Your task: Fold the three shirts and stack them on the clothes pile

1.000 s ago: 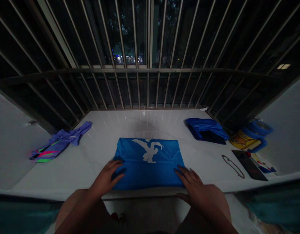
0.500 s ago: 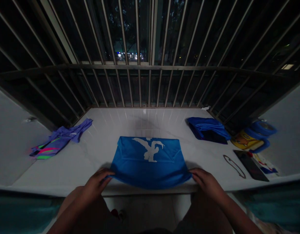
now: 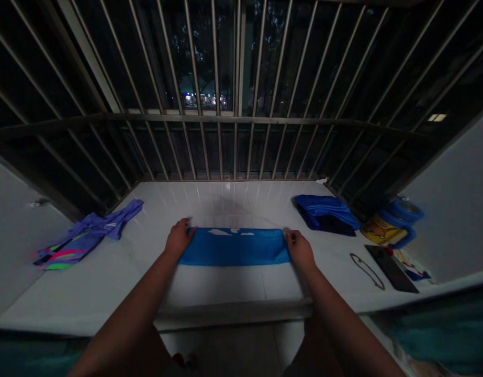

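A bright blue shirt [image 3: 233, 251] lies on the white ledge in front of me, folded into a wide, low band. Parts of its white printed figure [image 3: 221, 232] show along the far edge; the rest of the print is covered. My left hand [image 3: 180, 238] grips the shirt's far left corner, thumb toward the cloth. At the far right corner, my right hand [image 3: 300, 248] pinches the fabric between thumb and fingers.
A purple garment [image 3: 96, 228] with neon stripes lies on the left. To the right are folded dark blue cloth [image 3: 323, 212], a blue-and-yellow item [image 3: 386, 230], a dark flat tablet-like object [image 3: 390, 268] and a looped cord [image 3: 367, 269]. Metal bars [image 3: 229, 120] stand behind the ledge [image 3: 225, 293].
Both hands have moved away from me, carrying the shirt's near edge over to its far edge. The shirt is now about half as deep, with most of its print covered.
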The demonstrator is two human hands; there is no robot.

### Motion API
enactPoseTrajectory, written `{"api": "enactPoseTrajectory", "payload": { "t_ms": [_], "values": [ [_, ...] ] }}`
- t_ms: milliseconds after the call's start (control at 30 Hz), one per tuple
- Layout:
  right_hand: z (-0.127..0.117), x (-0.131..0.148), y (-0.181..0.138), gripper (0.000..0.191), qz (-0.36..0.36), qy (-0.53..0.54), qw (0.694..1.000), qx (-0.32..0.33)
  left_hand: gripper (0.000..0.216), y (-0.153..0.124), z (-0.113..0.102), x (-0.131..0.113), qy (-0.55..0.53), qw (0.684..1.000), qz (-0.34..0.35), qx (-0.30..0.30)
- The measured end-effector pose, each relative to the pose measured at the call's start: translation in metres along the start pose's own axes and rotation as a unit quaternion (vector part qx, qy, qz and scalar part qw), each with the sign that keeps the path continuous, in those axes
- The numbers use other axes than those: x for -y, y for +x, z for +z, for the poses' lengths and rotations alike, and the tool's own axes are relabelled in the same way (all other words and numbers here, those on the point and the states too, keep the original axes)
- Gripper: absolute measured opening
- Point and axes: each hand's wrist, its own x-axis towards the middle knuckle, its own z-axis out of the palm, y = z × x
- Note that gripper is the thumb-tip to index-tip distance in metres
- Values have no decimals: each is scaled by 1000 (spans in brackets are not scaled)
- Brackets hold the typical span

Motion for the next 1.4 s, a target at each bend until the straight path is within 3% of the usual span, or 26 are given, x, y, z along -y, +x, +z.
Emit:
{"api": "enactPoseTrajectory", "payload": {
  "t_ms": [167,400,567,733,833,933,1033,1133,1200,1267,1333,1400],
  "values": [
    [19,14,-28,59,-2,-114,993,14,44,-19,14,24,-21,998,53,-2],
    [13,0,-45,44,22,-196,980,38,50,-40,-2,50,-80,995,29,-46],
    [11,-17,-79,49,30,-232,972,-8,43,-64,-14,51,-88,994,33,-62],
    [36,3,-103,70,21,-224,972,-66,33,-64,-15,45,-89,993,22,-71],
    [43,11,-93,69,45,-189,980,-36,34,-62,-14,45,-90,993,4,-81],
    [40,7,-68,56,58,-121,990,39,39,-62,-13,47,-95,991,-12,-90],
    [28,0,-38,40,67,-70,991,90,42,-61,-13,46,-97,992,44,-64],
    [5,-7,-14,42,97,-50,990,90,42,-61,-12,44,-93,992,74,-46],
    [-11,-6,-5,46,119,-46,990,66,41,-61,-12,42,-84,993,68,-43],
    [-24,6,-1,48,119,-54,991,-18,39,-61,-11,41,-69,994,69,-40],
    [-28,35,-5,50,84,-70,987,-122,35,-61,-10,39,-52,995,79,-40],
    [-19,78,-17,48,19,-81,982,-167,32,-61,-10,38,-37,995,86,-42]
  ]
}}
